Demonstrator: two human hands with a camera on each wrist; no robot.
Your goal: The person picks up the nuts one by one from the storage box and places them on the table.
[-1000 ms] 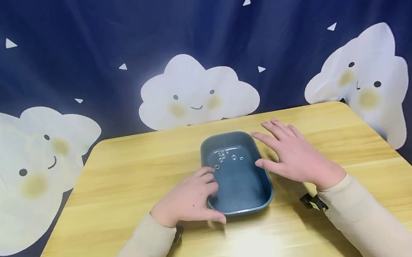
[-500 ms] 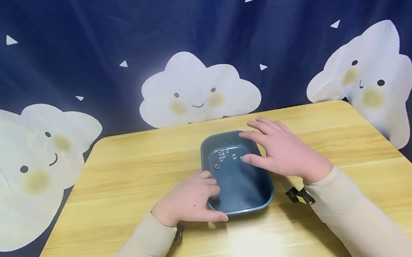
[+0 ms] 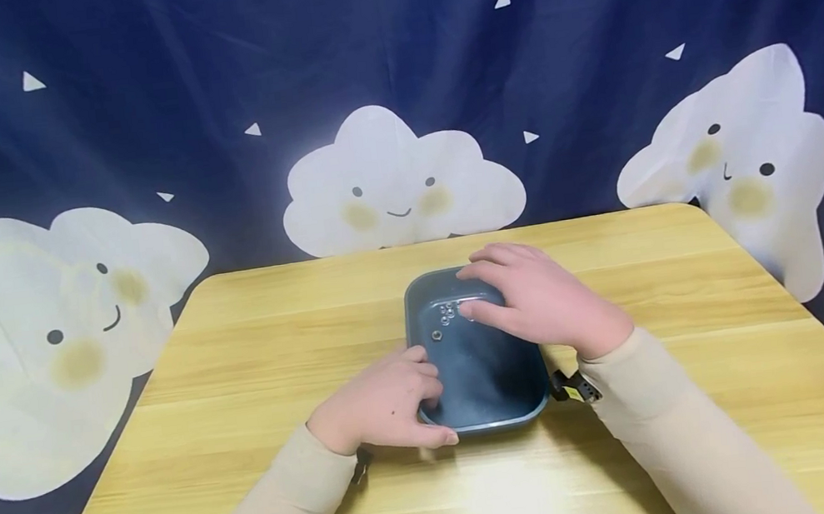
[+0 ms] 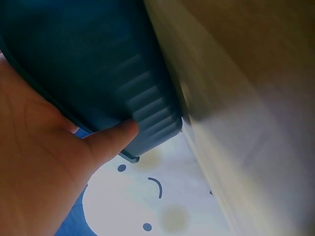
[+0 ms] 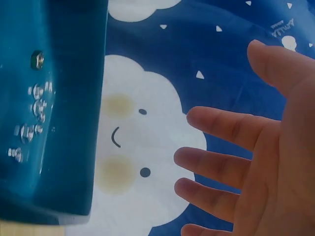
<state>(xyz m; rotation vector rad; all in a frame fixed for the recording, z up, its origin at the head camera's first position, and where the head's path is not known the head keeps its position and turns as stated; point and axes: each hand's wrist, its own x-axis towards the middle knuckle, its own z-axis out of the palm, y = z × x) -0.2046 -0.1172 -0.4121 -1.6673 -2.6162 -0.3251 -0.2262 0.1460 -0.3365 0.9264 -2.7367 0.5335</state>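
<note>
A dark blue plastic bin (image 3: 498,425) sits on the table, with several small metal nuts (image 3: 438,335) lying loose toward its far end. My left hand (image 3: 382,398) holds the bin at its near left corner, fingers curled over the rim into it. Seen from the left wrist, the thumb (image 4: 110,140) presses the ribbed outer wall. Above the bin's right side hovers my right hand (image 3: 540,298), partly covering the nuts in the head view. Its spread fingers (image 5: 216,164) hold nothing in the right wrist view, with the nuts and bin wall to their left.
The light wooden table (image 3: 254,332) extends around the bin on all sides. Behind it hangs a dark blue curtain (image 3: 210,60) with printed smiling clouds (image 3: 386,155). A black wrist camera mount (image 3: 575,386) sits under the right sleeve, near the bin's right edge.
My right hand has moved left, from beside the bin's right rim to over its inside. The left hand keeps its grip, and the bin has stayed about where it was.
</note>
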